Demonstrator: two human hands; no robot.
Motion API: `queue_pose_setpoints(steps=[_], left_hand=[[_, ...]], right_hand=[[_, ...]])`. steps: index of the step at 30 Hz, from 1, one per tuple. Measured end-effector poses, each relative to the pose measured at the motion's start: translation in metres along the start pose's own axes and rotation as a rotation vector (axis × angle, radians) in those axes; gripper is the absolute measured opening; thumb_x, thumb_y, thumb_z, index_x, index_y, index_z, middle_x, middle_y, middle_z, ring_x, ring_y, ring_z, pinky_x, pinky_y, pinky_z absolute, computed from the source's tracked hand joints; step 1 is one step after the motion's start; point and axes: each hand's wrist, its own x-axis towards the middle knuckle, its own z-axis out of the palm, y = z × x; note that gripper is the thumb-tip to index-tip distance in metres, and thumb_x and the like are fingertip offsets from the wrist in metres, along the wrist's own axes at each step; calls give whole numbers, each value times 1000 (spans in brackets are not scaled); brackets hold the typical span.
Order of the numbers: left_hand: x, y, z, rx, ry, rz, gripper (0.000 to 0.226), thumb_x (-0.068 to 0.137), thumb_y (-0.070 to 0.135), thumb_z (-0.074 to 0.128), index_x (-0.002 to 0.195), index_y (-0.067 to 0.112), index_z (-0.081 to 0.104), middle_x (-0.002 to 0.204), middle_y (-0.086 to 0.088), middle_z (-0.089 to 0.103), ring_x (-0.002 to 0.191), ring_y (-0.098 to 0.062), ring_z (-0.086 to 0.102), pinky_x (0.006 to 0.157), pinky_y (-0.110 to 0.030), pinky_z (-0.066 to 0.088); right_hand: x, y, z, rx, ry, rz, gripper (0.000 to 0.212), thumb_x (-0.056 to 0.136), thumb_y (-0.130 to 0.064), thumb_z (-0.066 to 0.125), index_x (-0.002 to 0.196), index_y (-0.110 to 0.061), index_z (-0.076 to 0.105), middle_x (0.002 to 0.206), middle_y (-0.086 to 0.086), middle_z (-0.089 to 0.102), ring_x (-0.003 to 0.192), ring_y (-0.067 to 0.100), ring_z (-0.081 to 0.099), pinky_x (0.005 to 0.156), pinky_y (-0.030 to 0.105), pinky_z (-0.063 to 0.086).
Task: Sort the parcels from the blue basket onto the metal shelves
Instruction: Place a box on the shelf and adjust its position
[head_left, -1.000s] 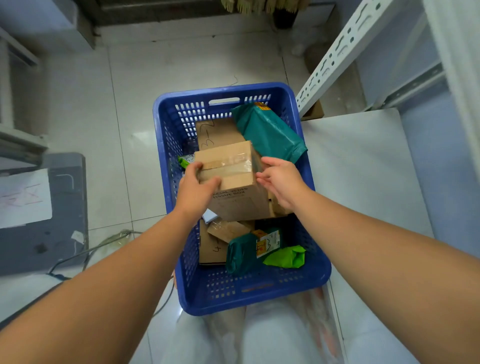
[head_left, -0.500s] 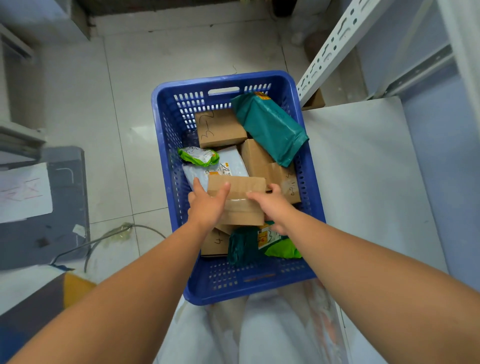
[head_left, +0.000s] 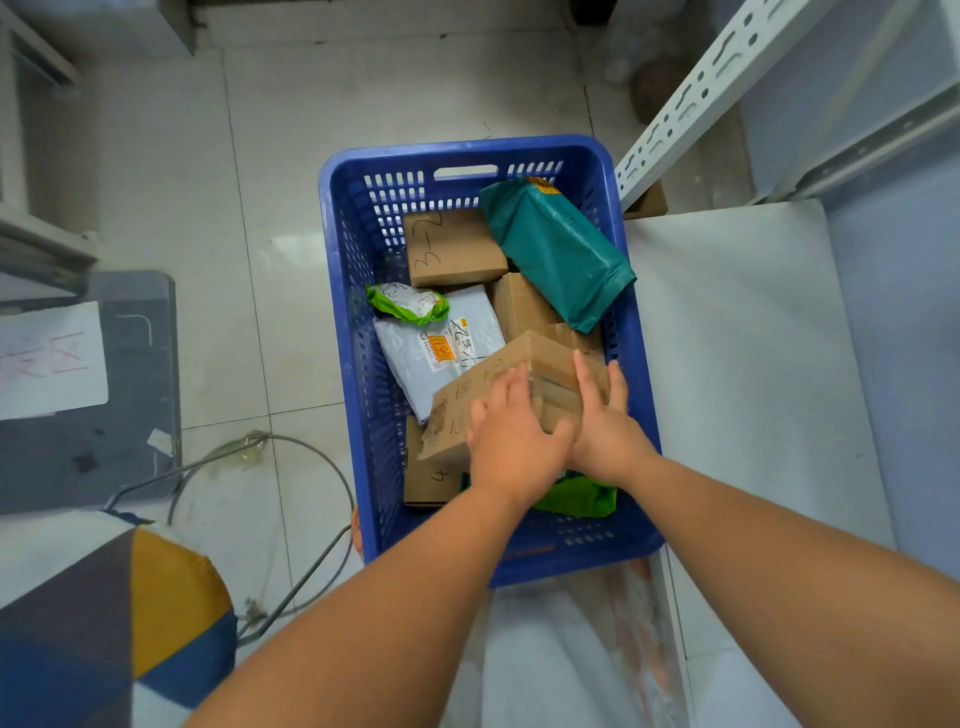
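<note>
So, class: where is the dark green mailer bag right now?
Head view: the dark green mailer bag leans in the blue basket's far right corner, beside the box marked 3-2.

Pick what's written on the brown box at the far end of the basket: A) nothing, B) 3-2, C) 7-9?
B: the box at the far end of the basket has "3-2" handwritten on its top, beside the green bag.

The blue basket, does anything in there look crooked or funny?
Yes. The cardboard box under both hands lies tilted across other parcels, and the dark green bag leans on the blue basket wall. Nothing looks torn or spilled.
</note>
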Motion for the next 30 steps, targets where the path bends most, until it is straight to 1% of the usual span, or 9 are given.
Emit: queue_pose_setpoints(steps=[3, 8, 14, 17, 19, 22, 25, 27, 30], left_hand=[[-5, 5, 4, 105, 43, 113, 71, 88, 40, 50, 150, 23, 20, 154, 6, 25, 129, -21, 27, 109, -36, 23], [-5, 5, 8, 221, 34, 221, 66, 91, 35, 46, 151, 21, 21, 155, 4, 25, 129, -22, 30, 111, -35, 25], [-3, -11, 7, 223, -16, 204, 64, 95, 36, 41, 152, 17, 16, 157, 1, 21, 136, -22, 26, 114, -32, 19], [0, -15, 5, 92, -50, 153, 58, 95, 30, 43, 149, 16, 27, 151, -3, 35, 136, -22, 31, 115, -34, 23], [3, -20, 4, 92, -92, 180, 54, 94, 22, 42, 146, 16, 31, 148, -5, 39, 132, -24, 36, 113, -36, 27], [3, -23, 2, 332, -186, 356, 59, 92, 12, 40, 148, 16, 23, 156, -8, 24, 134, -26, 33, 111, -34, 24], [3, -15, 4, 288, -152, 401, 61, 88, 5, 42, 147, 14, 25, 153, -7, 30, 132, -23, 35, 110, -31, 25], [3, -7, 7, 132, -117, 356, 58, 88, 3, 43, 144, 13, 30, 146, -6, 36, 131, -21, 37, 107, -26, 28], [14, -2, 5, -92, -33, 118, 48, 89, 3, 45, 136, 14, 41, 136, -4, 38, 124, -17, 42, 96, -15, 28]], right_hand=[[-4, 8, 3, 73, 24, 4, 115, 81, -28, 70, 141, -47, -27, 155, 5, -30, 111, 34, 56, 80, 41, 53], [-5, 12, 13, 262, 35, 38, 114, 85, -17, 70, 145, -43, -23, 154, 6, -32, 143, 32, 19, 97, 39, 38], [3, 10, 15, 271, 21, 74, 112, 79, -35, 72, 141, -55, -19, 154, -5, -31, 144, 40, 9, 110, 54, 30], [5, 11, 13, 239, -3, 88, 111, 75, -46, 74, 143, -54, -12, 155, -6, -28, 145, 39, 0, 113, 55, 21], [6, 13, 12, 213, -13, 94, 111, 71, -55, 75, 145, -52, -7, 156, -6, -24, 145, 37, 2, 112, 54, 21], [9, 19, 8, 278, -15, 105, 117, 63, -61, 77, 147, -49, -2, 158, -4, -19, 146, 33, 7, 113, 52, 24], [12, 23, 7, 414, -32, 126, 114, 63, -62, 75, 150, -45, 3, 160, -2, -8, 146, 26, 8, 112, 49, 23], [13, 23, 6, 487, -16, 158, 109, 63, -68, 71, 150, -44, 10, 159, -2, 2, 144, 26, 16, 112, 48, 27], [17, 20, 5, 490, 43, 179, 98, 69, -63, 72, 149, -38, 21, 157, 1, 9, 141, 27, 24, 109, 45, 30]])
